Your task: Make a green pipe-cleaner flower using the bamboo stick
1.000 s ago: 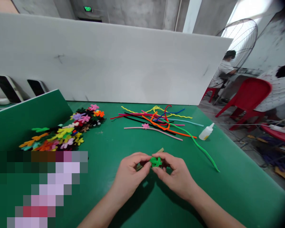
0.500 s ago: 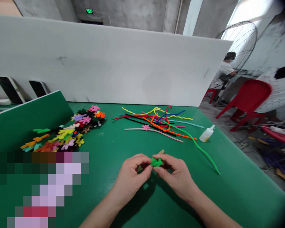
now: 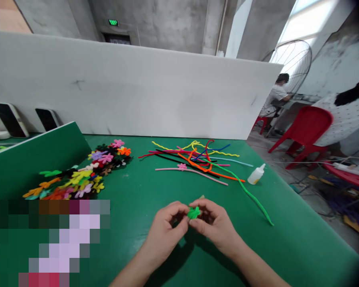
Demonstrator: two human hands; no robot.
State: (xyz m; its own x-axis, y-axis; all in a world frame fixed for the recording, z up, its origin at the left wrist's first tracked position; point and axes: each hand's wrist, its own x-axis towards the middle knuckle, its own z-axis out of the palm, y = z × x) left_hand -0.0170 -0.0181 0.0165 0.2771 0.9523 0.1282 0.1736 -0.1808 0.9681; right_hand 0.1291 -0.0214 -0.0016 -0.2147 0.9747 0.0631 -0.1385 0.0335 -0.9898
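Note:
Between the fingertips of both hands is a small green pipe-cleaner flower point(image 3: 194, 213), held a little above the green table. My left hand point(image 3: 169, 224) pinches its left side with thumb and forefinger. Gripping the right side, my right hand point(image 3: 214, 221) has its thumb below and its fingers above. The tip of a thin pale stick point(image 3: 202, 197) shows behind the right fingers; the rest of it is hidden. Beyond the hands lies a loose heap of coloured pipe cleaners, with a long green pipe cleaner point(image 3: 253, 196) trailing to the right and a pink flower point(image 3: 182, 166) on a pale pink one.
Finished fuzzy flowers point(image 3: 83, 177) are piled at the left, beside a slanted green board point(image 3: 48, 149). A small white squeeze bottle point(image 3: 256, 174) stands at the right. Behind rises a white panel point(image 3: 143, 87) with two phones leaning on it. People sit near a red chair point(image 3: 308, 127).
Both hands have turned the green flower, so its petals now show more clearly. The pale stick is less visible. The camera view has tilted up slightly.

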